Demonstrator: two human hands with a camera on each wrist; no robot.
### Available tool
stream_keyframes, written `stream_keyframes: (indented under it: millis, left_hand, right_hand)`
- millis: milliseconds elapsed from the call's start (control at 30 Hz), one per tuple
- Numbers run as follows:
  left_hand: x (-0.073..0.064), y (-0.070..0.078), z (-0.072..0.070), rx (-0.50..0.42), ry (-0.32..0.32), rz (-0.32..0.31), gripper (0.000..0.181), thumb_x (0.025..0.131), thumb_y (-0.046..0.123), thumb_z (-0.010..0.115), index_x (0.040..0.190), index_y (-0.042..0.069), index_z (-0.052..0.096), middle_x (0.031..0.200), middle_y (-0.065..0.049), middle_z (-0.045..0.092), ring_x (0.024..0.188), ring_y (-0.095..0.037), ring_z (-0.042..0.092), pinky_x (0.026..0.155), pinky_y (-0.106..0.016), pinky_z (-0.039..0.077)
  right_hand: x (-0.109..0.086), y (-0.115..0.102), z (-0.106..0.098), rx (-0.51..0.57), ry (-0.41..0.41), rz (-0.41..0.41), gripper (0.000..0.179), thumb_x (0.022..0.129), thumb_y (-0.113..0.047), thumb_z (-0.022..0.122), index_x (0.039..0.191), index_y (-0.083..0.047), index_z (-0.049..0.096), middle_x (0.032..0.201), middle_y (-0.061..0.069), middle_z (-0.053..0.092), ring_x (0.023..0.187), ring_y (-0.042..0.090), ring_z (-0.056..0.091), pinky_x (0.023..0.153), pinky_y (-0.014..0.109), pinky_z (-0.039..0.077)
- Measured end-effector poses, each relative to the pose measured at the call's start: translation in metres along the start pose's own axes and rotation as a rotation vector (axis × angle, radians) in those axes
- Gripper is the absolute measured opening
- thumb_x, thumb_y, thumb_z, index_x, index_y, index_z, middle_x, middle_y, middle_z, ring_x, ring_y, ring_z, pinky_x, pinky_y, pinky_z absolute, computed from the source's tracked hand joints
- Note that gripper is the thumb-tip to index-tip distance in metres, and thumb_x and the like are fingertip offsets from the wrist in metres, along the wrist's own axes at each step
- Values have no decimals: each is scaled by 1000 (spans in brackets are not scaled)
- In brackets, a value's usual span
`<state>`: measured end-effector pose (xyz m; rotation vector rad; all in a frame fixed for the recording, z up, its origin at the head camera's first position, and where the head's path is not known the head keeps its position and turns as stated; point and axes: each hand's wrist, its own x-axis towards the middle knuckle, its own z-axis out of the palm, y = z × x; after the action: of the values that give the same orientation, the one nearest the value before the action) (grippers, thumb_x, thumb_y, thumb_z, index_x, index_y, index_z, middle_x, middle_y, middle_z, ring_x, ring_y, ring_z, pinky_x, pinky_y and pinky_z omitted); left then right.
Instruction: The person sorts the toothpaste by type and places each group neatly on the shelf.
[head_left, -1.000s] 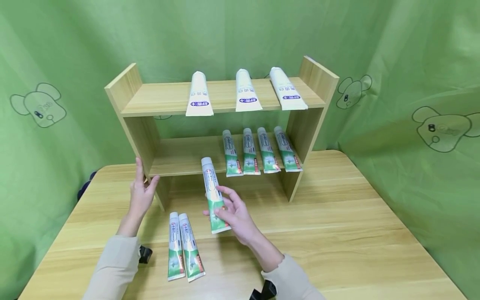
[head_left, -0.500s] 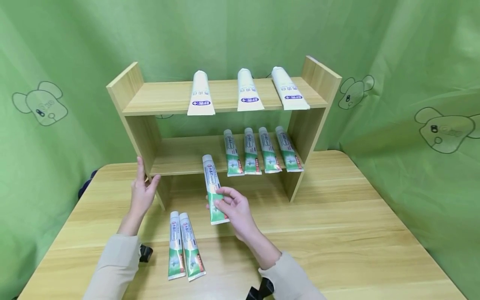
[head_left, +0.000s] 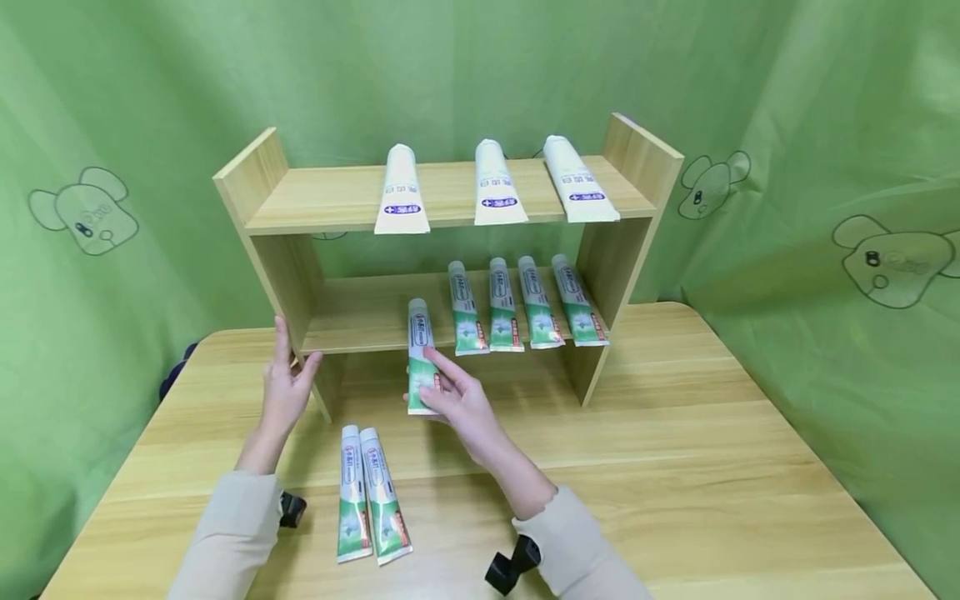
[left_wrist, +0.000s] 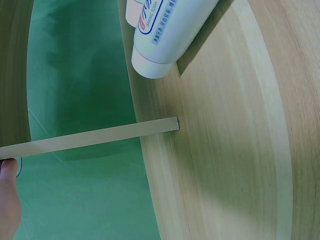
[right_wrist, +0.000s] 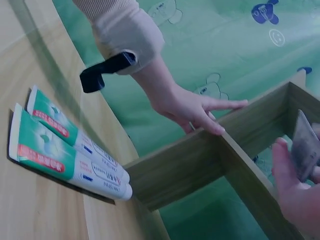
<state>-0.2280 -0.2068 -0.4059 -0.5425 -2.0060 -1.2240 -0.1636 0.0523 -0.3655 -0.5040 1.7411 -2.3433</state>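
My right hand point(head_left: 462, 406) pinches a white-and-green toothpaste tube point(head_left: 422, 333) near its flat end, the cap pointing to the middle board of a wooden shelf point(head_left: 352, 312). The cap end is over that board's front edge; whether it touches cannot be told. In the right wrist view the held tube is dark and cut off by the frame. My left hand point(head_left: 285, 387) rests against the shelf's left side panel, index finger straight and thumb at the middle board's front corner. Two matching tubes point(head_left: 352, 500) lie on the table below, caps toward the shelf.
On the middle board, several white-and-green tubes point(head_left: 501, 304) lie side by side at the right, flat ends overhanging the edge. Three white tubes point(head_left: 488, 183) are spread along the top board. A green curtain point(head_left: 450, 75) surrounds the wooden table point(head_left: 712, 467).
My right hand has moved forward and up with the toothpaste tube, bringing its cap from in front of the shelf to over the middle board. The left hand has stayed on the side panel.
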Motion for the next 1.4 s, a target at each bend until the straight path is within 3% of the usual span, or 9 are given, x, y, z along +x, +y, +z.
stream_keyframes:
  millis: [133, 233, 300, 400, 533, 667, 900, 1200, 1400]
  left_hand:
    - [-1, 0, -1, -7, -2, -17, 86, 86, -3, 58, 147, 30, 7, 125, -43, 36, 103, -59, 45, 77, -58, 47]
    - [-1, 7, -1, -3, -3, -27, 86, 86, -6, 56, 147, 31, 7, 124, -45, 36, 102, -61, 44, 76, -61, 46]
    - [0, 16, -2, 9, -1, -19, 88, 85, -9, 55, 147, 32, 7, 122, -47, 36, 101, -61, 45, 75, -62, 46]
    - [2, 28, -2, 33, 6, 8, 91, 84, -13, 55, 147, 32, 7, 120, -48, 36, 98, -61, 46, 74, -61, 47]
    - [0, 15, -1, 46, 4, 13, 91, 83, -13, 56, 147, 29, 7, 122, -46, 36, 98, -60, 47, 72, -59, 49]
    - [-2, -1, -1, 49, -5, -19, 90, 84, -8, 58, 147, 29, 6, 127, -43, 35, 101, -59, 47, 74, -57, 50]
    - [-2, -6, -1, 60, -14, -12, 78, 91, 9, 56, 147, 28, 5, 126, -43, 36, 101, -57, 48, 75, -57, 50]
    - [-1, -5, 0, 55, -14, 1, 80, 90, 8, 56, 147, 30, 5, 127, -43, 35, 104, -58, 46, 75, -58, 50]
    - [1, -2, -1, 54, -5, 13, 91, 84, -8, 58, 147, 31, 5, 124, -45, 36, 103, -59, 44, 74, -59, 49]
  right_hand:
    - [0, -1, -7, -60, -150, -1, 83, 81, 3, 59, 147, -9, 10, 151, 14, 12, 123, 27, 44, 95, 25, 48]
    - [1, 0, -9, -136, -185, -20, 89, 78, 4, 62, 147, -8, 7, 153, 8, 2, 137, 26, 20, 107, 24, 34]
    - [2, -1, -9, -166, -192, -25, 89, 78, 4, 62, 147, -6, 6, 153, 8, 1, 138, 27, 17, 108, 26, 32]
    - [2, -1, -9, -210, -187, -21, 88, 80, 3, 63, 146, -6, 7, 153, 11, 5, 134, 30, 27, 103, 29, 40]
    - [2, -1, -7, -226, -167, -29, 84, 80, 5, 63, 146, -4, 12, 146, 22, 23, 113, 33, 51, 85, 28, 54]
    - [5, 1, -5, -258, -95, -66, 74, 80, 5, 63, 143, -1, 24, 135, 25, 40, 102, 26, 59, 78, 23, 56]
    - [9, 3, 0, -272, 39, -84, 64, 78, 5, 63, 137, 0, 37, 117, 25, 55, 91, 23, 62, 70, 18, 56]
    - [15, 2, 0, -307, 114, -90, 59, 79, 4, 65, 133, 0, 43, 130, 21, 49, 74, 7, 60, 57, 11, 50]
    - [19, 3, -2, -268, 98, -98, 53, 83, 5, 60, 133, 2, 42, 135, 19, 44, 71, 6, 63, 72, 20, 57]
